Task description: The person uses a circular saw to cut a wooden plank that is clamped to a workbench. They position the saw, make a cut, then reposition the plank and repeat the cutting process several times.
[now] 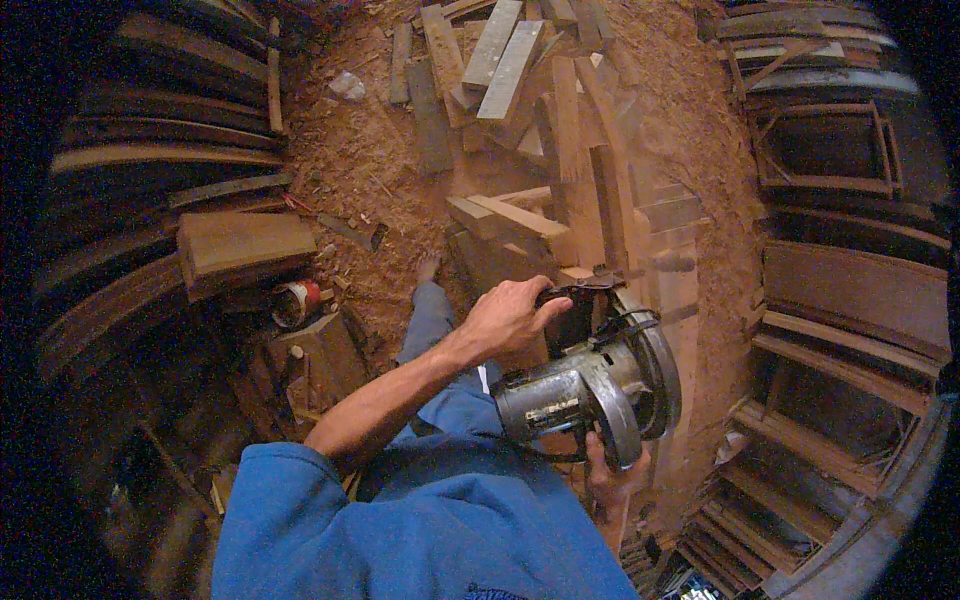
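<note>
A worn grey circular saw (575, 385) with a rounded blade guard is tilted in front of my body. My left hand (510, 318) is closed around a dark part at its far end, thumb on top. Under the near side of the saw, my right hand (612, 468) wraps its handle, and the saw hides part of the fingers. Beneath and just right of the saw runs a pale reddish board (678, 290). Whether the blade touches the board cannot be made out.
Sawdust (350, 180) covers the floor. Ahead lies a heap of offcuts with a pale plank (510, 70) on top. To the left are a thick wood block (245, 245), a red-and-white can (296, 302) and stacked boards (170, 155). Wooden frames (830, 150) line the right.
</note>
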